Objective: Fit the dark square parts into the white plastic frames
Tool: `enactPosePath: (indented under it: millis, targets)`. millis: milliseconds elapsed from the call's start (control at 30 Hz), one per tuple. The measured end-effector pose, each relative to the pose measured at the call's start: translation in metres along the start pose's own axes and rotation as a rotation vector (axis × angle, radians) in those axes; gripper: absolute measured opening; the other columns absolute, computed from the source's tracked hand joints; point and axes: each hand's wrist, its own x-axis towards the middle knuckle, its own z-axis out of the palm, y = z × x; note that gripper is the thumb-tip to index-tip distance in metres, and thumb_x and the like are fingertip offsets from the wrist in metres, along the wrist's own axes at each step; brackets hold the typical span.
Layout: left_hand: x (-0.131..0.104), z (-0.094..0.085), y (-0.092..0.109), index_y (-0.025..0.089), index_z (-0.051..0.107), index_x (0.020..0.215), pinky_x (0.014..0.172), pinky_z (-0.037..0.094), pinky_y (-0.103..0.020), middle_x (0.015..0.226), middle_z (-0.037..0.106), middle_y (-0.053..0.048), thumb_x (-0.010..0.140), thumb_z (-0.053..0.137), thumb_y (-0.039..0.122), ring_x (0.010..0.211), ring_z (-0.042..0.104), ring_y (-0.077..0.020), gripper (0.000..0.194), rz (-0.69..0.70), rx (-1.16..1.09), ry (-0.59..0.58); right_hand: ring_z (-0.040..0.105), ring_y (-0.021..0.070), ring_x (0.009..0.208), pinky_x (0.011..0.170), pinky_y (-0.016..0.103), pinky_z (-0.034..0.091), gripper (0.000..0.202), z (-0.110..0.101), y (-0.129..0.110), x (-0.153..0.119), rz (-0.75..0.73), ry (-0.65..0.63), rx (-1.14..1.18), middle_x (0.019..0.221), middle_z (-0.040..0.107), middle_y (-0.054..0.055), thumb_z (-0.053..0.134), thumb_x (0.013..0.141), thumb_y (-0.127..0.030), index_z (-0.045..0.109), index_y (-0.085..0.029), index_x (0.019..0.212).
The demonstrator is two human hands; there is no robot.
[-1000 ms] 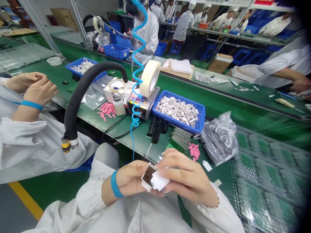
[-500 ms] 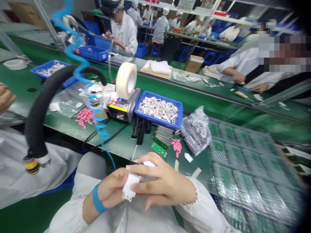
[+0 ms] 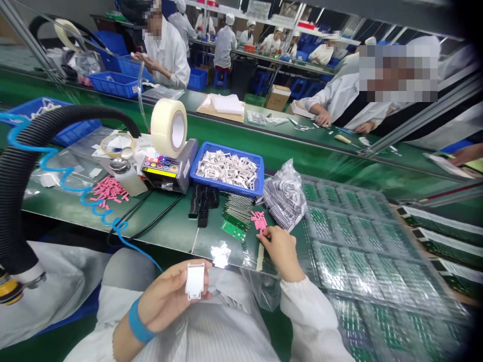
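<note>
Close to my body, my left hand (image 3: 166, 296) holds a small white plastic frame (image 3: 195, 281) upright between thumb and fingers, its flat white face towards me. Over on the bench, my right hand (image 3: 281, 251) reaches to the small heap of pink strips (image 3: 258, 219). Its thumb and forefinger pinch a strip at the near end of that heap. Just left of the heap lie a green circuit board (image 3: 233, 230) and a row of thin pin strips (image 3: 238, 207). White pieces (image 3: 221, 254) rest at the bench edge between my hands.
A blue bin (image 3: 226, 168) full of white frames stands behind, beside a tape dispenser (image 3: 166, 171) carrying a tape roll (image 3: 169, 128). Plastic trays of boards (image 3: 332, 251) cover the right side. A black hose (image 3: 15, 201) and coiled blue tube (image 3: 68, 176) hang at left.
My right hand has left the white frame and moved forward and right to the pink strips. The frame stays in my left hand, now turned upright. The view has shifted to the right.
</note>
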Motion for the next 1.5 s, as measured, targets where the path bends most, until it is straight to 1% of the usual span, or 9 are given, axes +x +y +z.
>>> enactPosePath:
  millis: [200, 300, 367, 467, 567, 667, 867, 1267, 1500]
  targets:
    - [-0.001, 0.002, 0.003, 0.009, 0.067, 0.104, 0.077, 0.047, -0.035, 0.078, 0.067, -0.008, 0.07, 0.071, 0.034, 0.072, 0.059, -0.0157, 0.042, 0.053, 0.037, -0.027, 0.056, 0.0177, 0.064, 0.059, 0.028, 0.03, 0.012, -0.012, -0.001, 0.001, -0.062, 0.017, 0.049, 0.066, 0.061, 0.003, 0.054, 0.075, -0.021, 0.06, -0.017, 0.064]
    - [-0.002, 0.004, 0.004, 0.009, 0.067, 0.104, 0.077, 0.047, -0.035, 0.078, 0.067, -0.008, 0.07, 0.07, 0.036, 0.071, 0.059, -0.0155, 0.043, 0.085, 0.052, -0.027, 0.058, 0.0154, 0.063, 0.061, 0.027, 0.039, 0.014, -0.031, -0.021, -0.009, -0.154, 0.052, 0.178, 0.069, 0.063, 0.001, 0.051, 0.08, -0.026, 0.06, -0.018, 0.073]
    - [-0.003, 0.005, 0.005, 0.009, 0.067, 0.103, 0.078, 0.047, -0.034, 0.078, 0.067, -0.008, 0.07, 0.071, 0.037, 0.07, 0.059, -0.015, 0.043, 0.1, 0.068, -0.018, 0.059, 0.0138, 0.064, 0.061, 0.025, 0.043, 0.013, -0.046, -0.045, -0.022, -0.316, 0.077, 0.373, 0.071, 0.064, 0.0, 0.051, 0.082, -0.027, 0.059, -0.02, 0.075]
    - [-0.005, 0.007, 0.006, 0.009, 0.067, 0.104, 0.077, 0.046, -0.033, 0.077, 0.066, -0.007, 0.07, 0.07, 0.038, 0.069, 0.059, -0.0144, 0.044, 0.135, 0.09, -0.001, 0.058, 0.0123, 0.065, 0.059, 0.023, 0.045, 0.008, -0.064, -0.088, -0.042, -0.684, 0.083, 0.61, 0.071, 0.063, 0.0, 0.052, 0.084, -0.018, 0.057, -0.02, 0.078]
    - [-0.007, 0.006, 0.007, 0.009, 0.067, 0.104, 0.074, 0.046, -0.03, 0.079, 0.066, -0.007, 0.072, 0.069, 0.036, 0.07, 0.058, -0.0133, 0.041, 0.181, 0.093, 0.02, 0.056, 0.0132, 0.067, 0.06, 0.025, 0.045, 0.011, -0.069, -0.12, -0.051, -0.95, 0.105, 0.567, 0.073, 0.063, 0.003, 0.049, 0.085, -0.012, 0.058, -0.018, 0.084]
    - [-0.01, 0.003, 0.007, 0.01, 0.067, 0.102, 0.071, 0.046, -0.027, 0.081, 0.066, -0.008, 0.073, 0.068, 0.035, 0.07, 0.058, -0.0132, 0.039, 0.208, 0.089, 0.046, 0.053, 0.0149, 0.069, 0.059, 0.028, 0.044, 0.013, -0.064, -0.133, -0.049, -1.057, 0.144, 0.438, 0.076, 0.063, 0.005, 0.046, 0.087, -0.013, 0.059, -0.016, 0.086]
    - [-0.013, -0.001, 0.007, 0.011, 0.068, 0.099, 0.07, 0.045, -0.028, 0.079, 0.066, -0.007, 0.07, 0.071, 0.036, 0.071, 0.058, -0.0138, 0.039, 0.241, 0.073, 0.101, 0.05, 0.0154, 0.066, 0.055, 0.028, 0.041, 0.018, -0.057, -0.139, -0.045, -1.157, 0.152, 0.319, 0.074, 0.062, 0.006, 0.044, 0.09, -0.016, 0.06, -0.013, 0.085]
    - [-0.014, -0.001, 0.009, 0.013, 0.068, 0.101, 0.072, 0.04, -0.028, 0.08, 0.066, -0.007, 0.073, 0.068, 0.035, 0.074, 0.056, -0.0153, 0.036, 0.277, 0.15, 0.102, 0.048, 0.0146, 0.065, 0.054, 0.027, 0.039, 0.021, -0.056, -0.152, -0.051, -1.132, 0.123, 0.339, 0.07, 0.059, 0.005, 0.043, 0.091, -0.016, 0.061, -0.014, 0.081]
    - [-0.016, -0.006, 0.011, 0.013, 0.07, 0.085, 0.068, 0.04, -0.025, 0.072, 0.063, -0.004, 0.075, 0.066, 0.034, 0.069, 0.055, -0.0128, 0.023, 0.337, 0.122, 0.124, 0.05, 0.0168, 0.079, 0.066, 0.031, 0.045, 0.016, -0.035, -0.162, -0.046, -1.092, 0.137, 0.633, 0.085, 0.063, 0.006, 0.05, 0.086, -0.014, 0.065, -0.018, 0.089]
